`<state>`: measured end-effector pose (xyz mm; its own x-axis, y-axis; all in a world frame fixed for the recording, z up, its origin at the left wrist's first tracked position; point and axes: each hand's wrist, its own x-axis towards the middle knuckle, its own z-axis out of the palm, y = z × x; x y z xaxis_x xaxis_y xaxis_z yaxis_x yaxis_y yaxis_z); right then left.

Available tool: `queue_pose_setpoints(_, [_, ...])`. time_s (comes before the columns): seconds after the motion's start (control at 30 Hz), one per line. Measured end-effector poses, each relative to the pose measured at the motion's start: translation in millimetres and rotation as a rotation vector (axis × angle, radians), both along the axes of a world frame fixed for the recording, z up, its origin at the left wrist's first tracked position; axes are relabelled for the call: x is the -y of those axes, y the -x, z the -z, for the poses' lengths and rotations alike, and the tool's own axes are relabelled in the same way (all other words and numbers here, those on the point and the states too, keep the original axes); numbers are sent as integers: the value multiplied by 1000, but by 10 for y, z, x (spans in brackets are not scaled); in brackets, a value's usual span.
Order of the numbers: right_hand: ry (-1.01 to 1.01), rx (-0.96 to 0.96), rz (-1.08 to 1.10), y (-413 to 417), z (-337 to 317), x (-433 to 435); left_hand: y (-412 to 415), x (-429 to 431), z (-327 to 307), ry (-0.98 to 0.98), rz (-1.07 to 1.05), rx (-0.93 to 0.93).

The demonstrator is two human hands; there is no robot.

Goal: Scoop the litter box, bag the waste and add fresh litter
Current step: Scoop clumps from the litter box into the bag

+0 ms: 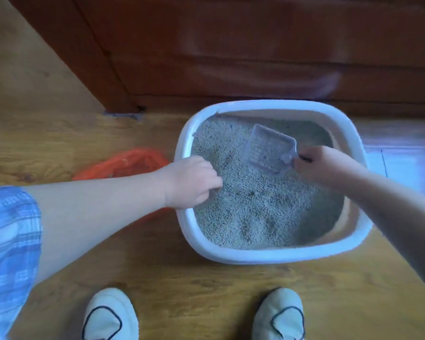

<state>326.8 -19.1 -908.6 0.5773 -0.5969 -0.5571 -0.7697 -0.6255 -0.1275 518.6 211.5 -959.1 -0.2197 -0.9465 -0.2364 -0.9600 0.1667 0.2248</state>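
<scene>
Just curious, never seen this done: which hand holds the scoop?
The right hand, gripping the handle of the clear scoop; the left hand only curls over the litter box rim.

Soft, moderately bright daylight. Bluish glare washes the wooden floor (402, 153) at 3 o'clock and streaks the cabinet front (255, 57) toward 12. The litter box (231, 256) interior is shaded at its 1 o'clock corner. Overall soft focus; wide-angle stretching distorts the checked sleeve (8, 241) at 8 o'clock.
</scene>
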Motion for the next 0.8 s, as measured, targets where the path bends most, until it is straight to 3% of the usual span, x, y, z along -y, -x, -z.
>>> queue_pose_setpoints(0.13, [80,-450,-160,327,55,178,73,30,144,-145,32,238])
queue_pose_setpoints(0.2, [42,-506,-94,379,155,243,48,19,193,-133,26,264])
queue_pose_setpoints(0.3, [11,-514,-54,301,269,251,19,-8,216,-80,18,217])
queue_pose_setpoints(0.53, [-122,-433,-298,24,496,-89,8,-37,244,-55,-8,163])
queue_pose_setpoints(0.8, [-389,-250,-126,234,757,-191,14,-12,288,-15,-26,143])
